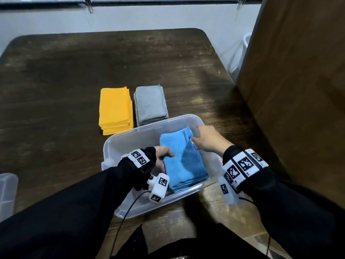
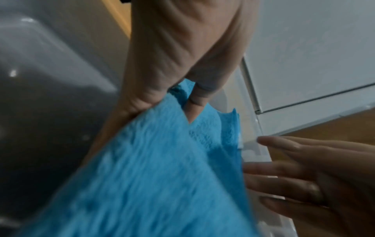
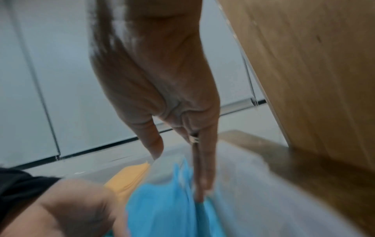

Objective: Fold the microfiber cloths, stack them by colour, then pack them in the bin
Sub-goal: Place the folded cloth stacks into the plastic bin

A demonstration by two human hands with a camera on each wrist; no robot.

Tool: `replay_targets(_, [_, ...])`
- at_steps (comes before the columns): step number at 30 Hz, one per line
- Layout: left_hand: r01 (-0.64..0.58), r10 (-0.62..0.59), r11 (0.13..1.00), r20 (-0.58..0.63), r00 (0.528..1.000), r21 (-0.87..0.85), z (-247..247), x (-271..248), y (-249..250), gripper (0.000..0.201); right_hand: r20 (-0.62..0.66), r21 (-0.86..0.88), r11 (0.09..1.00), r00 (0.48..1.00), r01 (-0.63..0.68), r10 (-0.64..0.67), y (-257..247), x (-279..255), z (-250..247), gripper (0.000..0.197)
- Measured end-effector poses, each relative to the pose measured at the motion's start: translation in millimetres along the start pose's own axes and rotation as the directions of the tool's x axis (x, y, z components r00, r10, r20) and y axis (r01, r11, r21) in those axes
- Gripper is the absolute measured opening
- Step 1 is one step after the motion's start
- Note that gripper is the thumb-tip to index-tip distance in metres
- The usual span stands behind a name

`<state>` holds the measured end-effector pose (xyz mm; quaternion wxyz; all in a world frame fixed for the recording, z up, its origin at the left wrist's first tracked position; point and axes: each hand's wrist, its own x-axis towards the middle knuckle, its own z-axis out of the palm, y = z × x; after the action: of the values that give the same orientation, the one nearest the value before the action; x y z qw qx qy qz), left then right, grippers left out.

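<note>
A clear plastic bin (image 1: pixel 134 130) sits at the table's near edge. A stack of folded blue cloths (image 1: pixel 183 159) lies in its right half. My left hand (image 1: pixel 164 153) grips the stack's left edge, thumb on top (image 2: pixel 162 72). My right hand (image 1: pixel 205 139) rests against the stack's far right edge. Its fingers (image 3: pixel 202 168) are straight and point down between the blue cloths (image 3: pixel 162 208) and the bin wall. Beyond the bin, a folded yellow stack (image 1: pixel 115 109) and a folded grey stack (image 1: pixel 150 103) lie side by side on the table.
The dark wooden table (image 1: pixel 74 71) stretches beyond the stacks. A tall wooden panel (image 1: pixel 298 90) stands close on the right. Part of another clear container (image 1: pixel 7 191) shows at the left edge. The bin's left half holds no cloths.
</note>
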<state>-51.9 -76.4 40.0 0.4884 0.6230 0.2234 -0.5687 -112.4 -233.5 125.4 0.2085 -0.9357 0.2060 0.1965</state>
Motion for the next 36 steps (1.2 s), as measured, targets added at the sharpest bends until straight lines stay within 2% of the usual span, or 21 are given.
replay_targets(3, [0.086,-0.088,0.994,0.019,0.996,0.068,-5.0,15.6,-3.4,0.012,-0.184,-0.086,0.993,0.979,0.078,-0.093,5.8,3.8,-9.0,0.043])
replay_targets(5, [0.122,-0.128,0.973,0.019,0.992,0.195,-10.7,29.5,-3.0,0.051,-0.253,-0.158,0.977,0.950,0.144,-0.182,12.5,7.7,-10.0,0.045])
replay_targets(6, [0.134,-0.141,0.963,0.011,0.990,0.235,-12.0,32.0,-2.4,0.057,-0.272,-0.178,0.968,0.936,0.178,-0.223,17.1,9.3,-9.9,0.049])
replay_targets(7, [0.121,-0.126,0.967,0.009,0.992,0.226,-12.1,31.6,-1.4,0.046,-0.278,-0.183,0.962,0.927,0.205,-0.251,21.8,11.3,-10.1,0.056])
replay_targets(9, [0.073,-0.070,0.983,-0.026,0.997,0.170,-9.1,25.1,0.2,0.008,-0.261,-0.124,0.966,0.932,0.226,-0.251,32.9,15.5,-9.2,0.070])
replay_targets(10, [0.048,-0.043,0.987,-0.038,0.998,0.154,-7.9,26.7,-0.8,0.005,-0.238,-0.070,0.971,0.942,0.228,-0.238,38.7,17.6,-6.6,0.075])
replay_targets(13, [0.005,-0.003,0.995,-0.023,1.000,0.098,-0.8,34.7,-2.9,0.013,-0.154,0.076,0.962,0.957,0.261,-0.247,52.3,20.7,9.3,0.083])
replay_targets(15, [0.006,-0.007,0.998,0.018,1.000,0.062,7.6,35.6,-3.9,0.013,-0.127,0.091,0.949,0.949,0.301,-0.289,57.3,19.0,21.5,0.085])
replay_targets(18, [0.025,-0.033,0.997,0.108,0.994,0.072,19.1,38.3,3.3,0.014,-0.159,0.157,0.927,0.935,0.340,-0.317,59.2,20.1,27.3,0.078])
replay_targets(25, [0.111,-0.110,0.994,0.171,0.979,0.007,43.2,32.8,23.5,0.032,-0.197,0.198,0.914,0.928,0.354,-0.317,59.2,18.6,28.6,0.063])
replay_targets(28, [0.148,-0.151,0.988,0.078,0.985,0.044,34.8,27.3,23.7,0.029,-0.212,0.189,0.919,0.928,0.347,-0.307,60.0,20.4,30.8,0.061])
replay_targets(30, [0.152,-0.152,0.988,0.007,0.988,0.023,22.9,31.1,24.1,0.037,-0.215,0.189,0.920,0.929,0.343,-0.302,60.5,20.8,32.5,0.061])
replay_targets(34, [0.164,-0.164,0.985,-0.003,0.986,0.053,11.0,30.2,24.6,0.054,-0.219,0.177,0.926,0.931,0.333,-0.293,60.5,21.5,33.2,0.062])
replay_targets(36, [0.134,-0.128,0.985,-0.061,0.990,0.107,9.0,35.1,18.8,0.055,-0.219,0.170,0.930,0.932,0.327,-0.288,59.9,20.8,32.7,0.063])
